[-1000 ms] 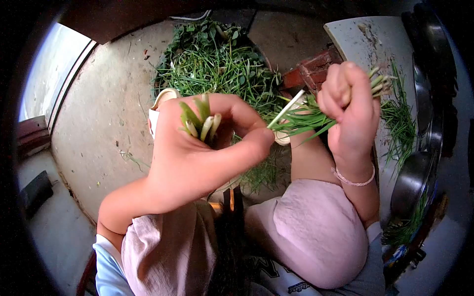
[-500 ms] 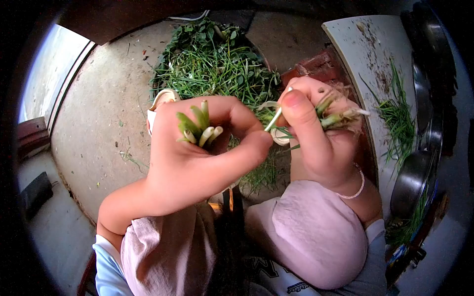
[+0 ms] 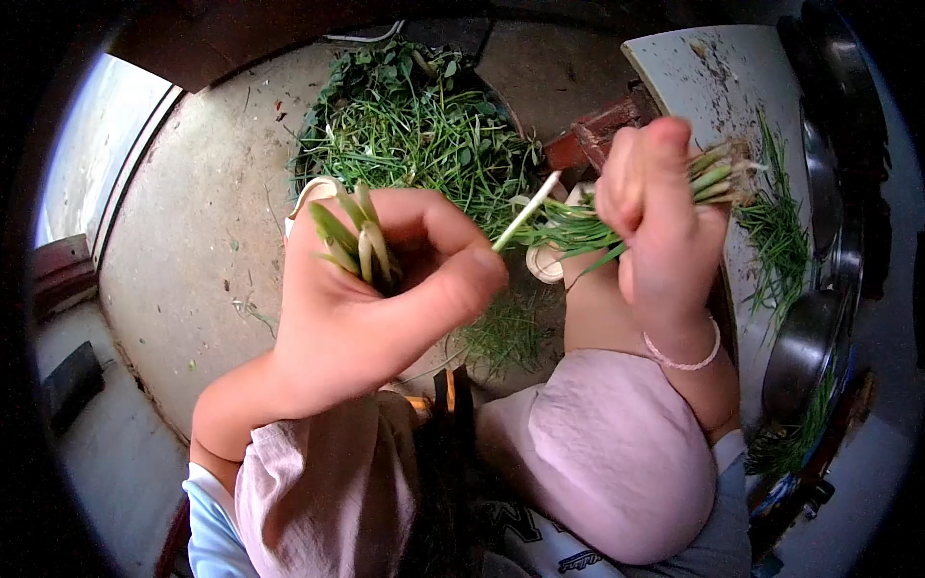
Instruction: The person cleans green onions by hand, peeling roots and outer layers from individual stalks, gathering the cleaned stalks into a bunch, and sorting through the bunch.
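Pinching one pale stalk [image 3: 527,210], the thumb and forefinger of the left hand [image 3: 371,308] make a narrow grip at its lower end; the stalk is on the near side of the heap of greens [image 3: 414,125], its white tip pointing up and to the right. The same hand also curls loosely around a small bunch of stalks [image 3: 358,239], whose pale and green ends stick out above the palm, nearer to the person than the heap.

To the right of the heap, the right hand [image 3: 665,207] is closed tightly on a rooted bunch [image 3: 718,178]. Its roots point away from the heap, and its leaves hang toward the pale stalk; whether they touch it, I cannot tell.

For good handling, I think the pinch should be light, because such a thin stalk can bruise, while the curled fingers need enough pressure that no stalk slips out. The roots are better turned away from the clean ends, and the leaves apart, so nothing tangles.

Farther right of the heap, a light board [image 3: 689,72] bears dark crumbs and loose green blades [image 3: 779,231], with a metal pan [image 3: 805,347] beside it.
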Demonstrator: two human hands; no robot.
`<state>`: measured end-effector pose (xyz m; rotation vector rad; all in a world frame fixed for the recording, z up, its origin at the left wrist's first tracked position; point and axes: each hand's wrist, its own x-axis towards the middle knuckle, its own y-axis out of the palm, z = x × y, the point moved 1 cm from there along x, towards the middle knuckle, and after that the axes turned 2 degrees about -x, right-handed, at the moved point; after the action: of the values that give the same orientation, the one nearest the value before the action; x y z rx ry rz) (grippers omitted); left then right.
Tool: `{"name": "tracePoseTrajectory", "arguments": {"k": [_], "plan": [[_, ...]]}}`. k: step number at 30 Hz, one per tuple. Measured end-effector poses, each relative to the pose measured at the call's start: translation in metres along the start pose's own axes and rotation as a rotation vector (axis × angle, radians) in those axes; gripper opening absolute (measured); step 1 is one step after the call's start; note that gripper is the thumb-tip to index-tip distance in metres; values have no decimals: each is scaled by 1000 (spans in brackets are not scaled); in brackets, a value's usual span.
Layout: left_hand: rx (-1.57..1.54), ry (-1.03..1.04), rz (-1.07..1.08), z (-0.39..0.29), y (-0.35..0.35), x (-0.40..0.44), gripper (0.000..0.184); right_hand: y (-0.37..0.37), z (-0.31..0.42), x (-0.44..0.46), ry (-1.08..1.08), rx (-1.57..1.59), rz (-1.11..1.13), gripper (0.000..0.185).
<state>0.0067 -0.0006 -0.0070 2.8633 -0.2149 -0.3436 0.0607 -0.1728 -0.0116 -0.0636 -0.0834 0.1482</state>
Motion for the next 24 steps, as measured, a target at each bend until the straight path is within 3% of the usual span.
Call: {"name": "tracePoseTrajectory", "arguments": {"k": [3,6,14,18,21,24], "plan": [[5,17,-8,1,0,1,8,21,3,-10,-145,13,185,23],[-36,14,16,2,1,1,9,25,8,-13,-60,-27,324,26],[71,63,56,2,2,3,8,26,11,-16,-76,-123,209,31],[29,33,69,1,1,-1,7,10,0,1,69,139,-68,49],[8,53,17,1,-1,-2,7,6,-2,-2,-3,229,63,45],[-12,20,10,1,1,-1,6,16,9,-9,-100,52,182,30]]}}
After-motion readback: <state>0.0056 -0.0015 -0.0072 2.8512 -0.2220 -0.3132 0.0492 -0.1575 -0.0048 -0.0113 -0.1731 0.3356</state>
